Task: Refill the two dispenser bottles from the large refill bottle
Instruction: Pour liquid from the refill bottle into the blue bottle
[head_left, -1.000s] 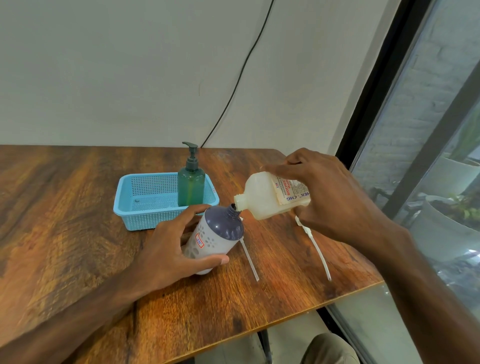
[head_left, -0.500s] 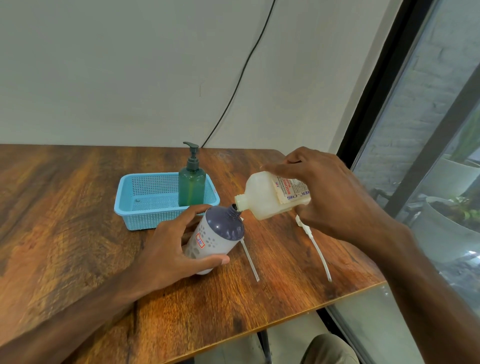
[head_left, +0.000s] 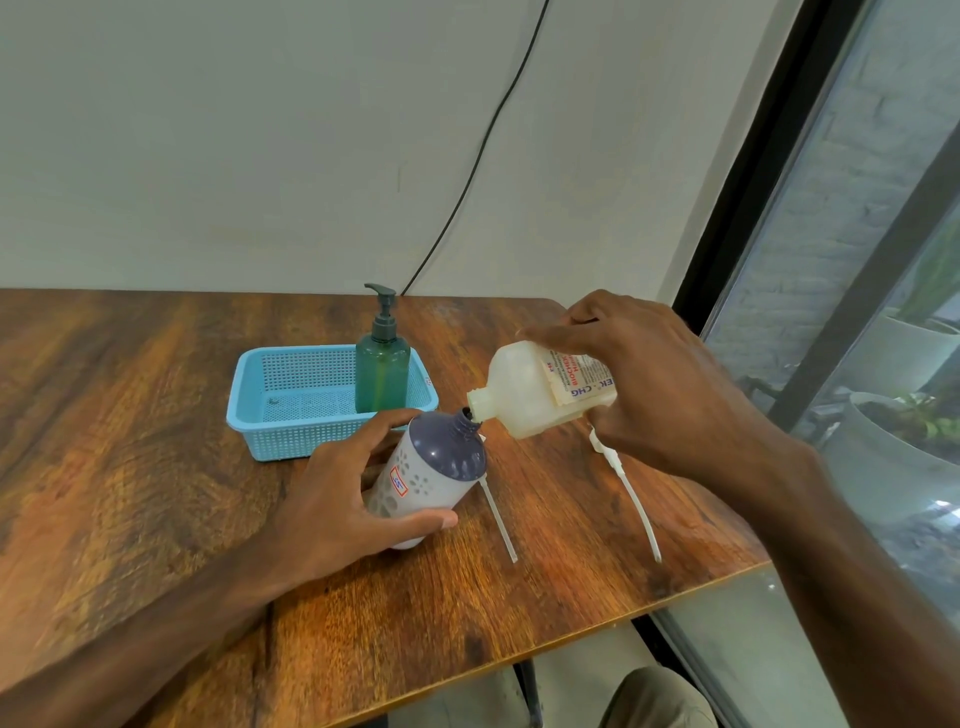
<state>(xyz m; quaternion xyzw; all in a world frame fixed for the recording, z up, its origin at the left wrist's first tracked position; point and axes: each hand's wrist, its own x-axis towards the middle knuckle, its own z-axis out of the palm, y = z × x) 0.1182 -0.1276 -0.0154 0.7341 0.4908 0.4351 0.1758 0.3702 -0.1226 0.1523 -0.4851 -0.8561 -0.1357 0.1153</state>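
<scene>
On a wooden desk (head_left: 156, 441), 1 blue basket (head_left: 270, 400) holds 1 upright green pump bottle (head_left: 382, 376). 2 loose pump tubes (head_left: 501, 519) lie nearby. The left hand (head_left: 337, 499) clasps 1 white dispenser bottle (head_left: 431, 475), tilted, neck up-right. The right hand (head_left: 654, 384) grips 1 refill bottle (head_left: 524, 395), nearly horizontal, mouth pointing left at that neck.

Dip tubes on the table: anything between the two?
Head view: nothing lies between the left dip tube and right dip tube, just bare wooden table.
</scene>
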